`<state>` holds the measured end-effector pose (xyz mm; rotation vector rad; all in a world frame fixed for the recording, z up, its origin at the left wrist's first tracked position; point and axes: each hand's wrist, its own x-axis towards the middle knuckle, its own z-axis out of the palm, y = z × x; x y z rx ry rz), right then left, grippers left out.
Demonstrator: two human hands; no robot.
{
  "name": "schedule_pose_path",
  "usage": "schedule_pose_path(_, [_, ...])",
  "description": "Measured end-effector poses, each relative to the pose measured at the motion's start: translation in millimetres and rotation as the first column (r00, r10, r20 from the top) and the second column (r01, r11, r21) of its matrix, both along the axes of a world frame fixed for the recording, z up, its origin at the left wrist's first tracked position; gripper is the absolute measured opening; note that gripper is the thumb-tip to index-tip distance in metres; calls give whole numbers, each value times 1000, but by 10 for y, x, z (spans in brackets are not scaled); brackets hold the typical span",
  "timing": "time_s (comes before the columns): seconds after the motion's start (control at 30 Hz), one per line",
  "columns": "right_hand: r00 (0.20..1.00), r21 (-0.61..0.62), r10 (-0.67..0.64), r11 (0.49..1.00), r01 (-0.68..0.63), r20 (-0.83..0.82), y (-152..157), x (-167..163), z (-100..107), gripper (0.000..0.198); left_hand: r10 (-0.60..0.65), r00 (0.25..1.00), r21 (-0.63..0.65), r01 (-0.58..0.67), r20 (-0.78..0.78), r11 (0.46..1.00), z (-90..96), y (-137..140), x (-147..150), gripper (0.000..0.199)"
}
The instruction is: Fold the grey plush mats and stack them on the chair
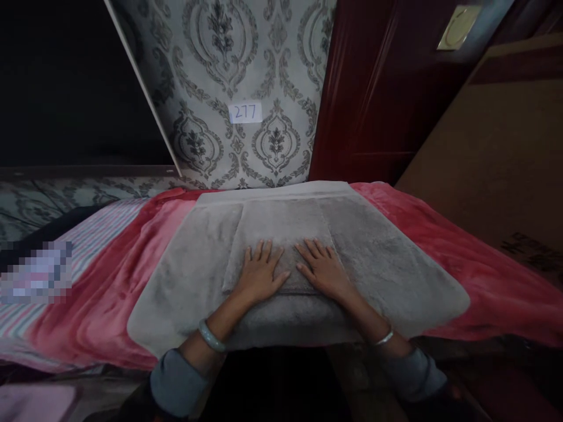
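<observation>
A folded grey plush cloth (285, 220), much like a towel, lies flat on a larger grey plush mat (373, 252). My left hand (261, 272) rests palm down on the left part of the folded cloth, fingers spread. On its right part lies my right hand (323, 266), also flat with the fingers apart. Neither hand grips anything. A pale bangle (211, 337) circles my left wrist, and a thin silver one (386, 337) my right.
Beneath the mat spreads a red and pink blanket (440, 246), with a striped sheet (94, 237) at the left. Behind stand a patterned wall with a paper label (245, 112), a dark screen (79, 88) and a dark red door (373, 88). A large cardboard box (497, 158) leans at the right.
</observation>
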<state>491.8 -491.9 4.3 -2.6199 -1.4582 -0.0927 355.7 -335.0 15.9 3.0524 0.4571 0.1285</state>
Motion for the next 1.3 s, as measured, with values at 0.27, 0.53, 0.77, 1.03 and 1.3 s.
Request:
schedule_pose_path(0.27, [987, -4, 133, 991, -134, -86, -261, 209, 142, 54, -8, 1000, -94, 8, 5, 996, 170, 427, -324, 62])
schedule_pose_path(0.53, [920, 50, 381, 925, -377, -94, 156, 76, 263, 55, -344, 929, -257, 368, 135, 894, 516, 497, 741, 59])
schedule_pose_path(0.77, [914, 99, 375, 926, -364, -151, 140, 41, 88, 56, -328, 944, -19, 328, -25, 944, 102, 671, 1145, 58])
schedule_pose_path(1.03, [900, 139, 385, 921, -363, -204, 131, 57, 107, 56, 103, 988, -13, -105, -111, 994, 240, 1380, 1458, 65])
schedule_pose_path(1.3, [889, 134, 396, 918, -374, -229, 120, 108, 115, 57, 310, 949, 41, -307, -61, 951, 253, 1415, 1395, 67])
